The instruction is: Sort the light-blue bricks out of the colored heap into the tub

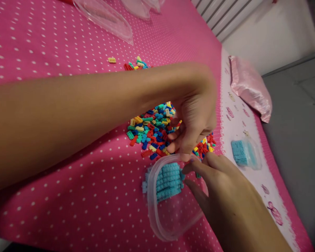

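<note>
A clear plastic container [152, 206] lies tipped on the pink polka-dot sheet with its mouth towards me. Inside it is a block of light blue toy bricks [169, 182] packed in rows. My left hand [195, 120] reaches over from the left with its fingers curled, gripping the container's upper rim. At the mouth, the thumb and index finger of my right hand [219, 178] close around a light blue brick at the block's right end. Behind both hands is a pile of loose multicoloured bricks [157, 131], partly covered by my left forearm.
A second clear container [253, 154] with light blue bricks lies on the white printed border at right. Transparent lids [105, 19] rest at the top left. One yellow brick [111, 60] sits apart. A pink satin pillow [249, 85] lies near the grey wall panel.
</note>
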A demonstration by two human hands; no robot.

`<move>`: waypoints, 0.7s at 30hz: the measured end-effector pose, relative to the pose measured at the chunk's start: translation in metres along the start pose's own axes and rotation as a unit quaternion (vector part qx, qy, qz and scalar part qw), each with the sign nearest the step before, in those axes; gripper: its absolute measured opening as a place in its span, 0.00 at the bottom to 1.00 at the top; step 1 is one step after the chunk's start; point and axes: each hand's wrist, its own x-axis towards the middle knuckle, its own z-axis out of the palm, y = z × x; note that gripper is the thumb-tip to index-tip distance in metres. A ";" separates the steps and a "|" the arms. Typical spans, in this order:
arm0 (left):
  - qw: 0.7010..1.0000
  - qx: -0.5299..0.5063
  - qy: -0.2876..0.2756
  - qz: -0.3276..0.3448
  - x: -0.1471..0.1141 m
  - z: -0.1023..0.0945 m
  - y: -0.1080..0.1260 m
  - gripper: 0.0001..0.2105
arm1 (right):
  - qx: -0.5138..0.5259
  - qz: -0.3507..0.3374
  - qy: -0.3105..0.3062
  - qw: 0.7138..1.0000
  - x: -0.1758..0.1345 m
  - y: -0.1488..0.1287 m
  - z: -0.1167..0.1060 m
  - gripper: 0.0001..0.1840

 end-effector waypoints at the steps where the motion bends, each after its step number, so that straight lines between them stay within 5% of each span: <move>1: 1.000 0.002 -0.002 0.001 0.000 0.000 0.000 0.11 | 0.000 -0.003 0.001 1.000 0.000 0.000 0.000 0.13; 21: 1.000 -0.020 -0.002 -0.016 0.002 0.003 0.003 0.12 | -0.010 0.001 -0.002 1.000 0.004 -0.004 0.002 0.11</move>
